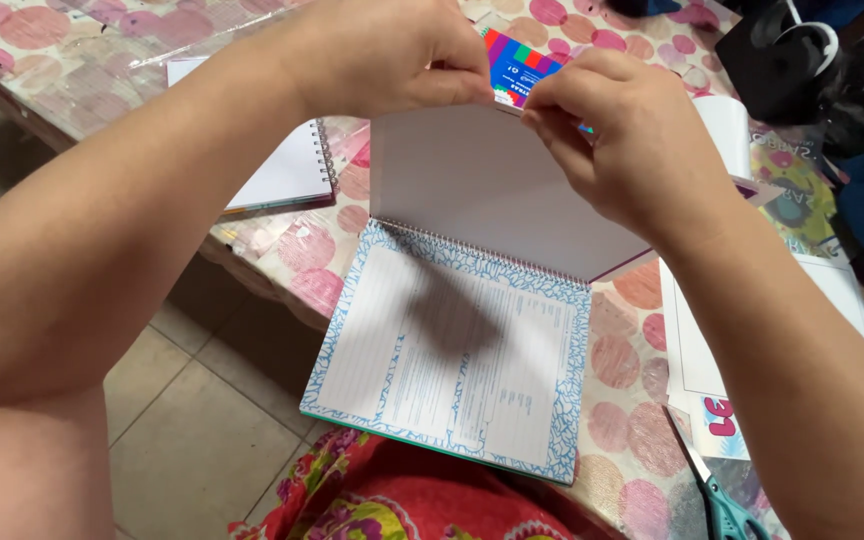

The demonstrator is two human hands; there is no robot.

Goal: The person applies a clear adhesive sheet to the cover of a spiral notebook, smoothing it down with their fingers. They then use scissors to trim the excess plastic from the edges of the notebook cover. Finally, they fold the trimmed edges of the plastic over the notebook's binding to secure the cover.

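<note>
A spiral notebook [452, 350] lies open across the table edge, its printed first page framed by a blue pattern. Its cover [482, 180] stands lifted, white inside showing. My left hand [392, 55] and my right hand [622, 130] pinch the top edge of that cover together, fingertips almost touching. Just behind the fingers a small pack with bright coloured stripes [514, 62] shows; I cannot tell whether a hand holds it.
A second spiral notebook [287, 165] lies to the left on the table with a pink-dotted cloth [622, 360]. Paper sheets [712, 370] and green-handled scissors [722, 500] lie at the right. Dark objects [802, 60] sit far right. Tiled floor [182, 420] lies below.
</note>
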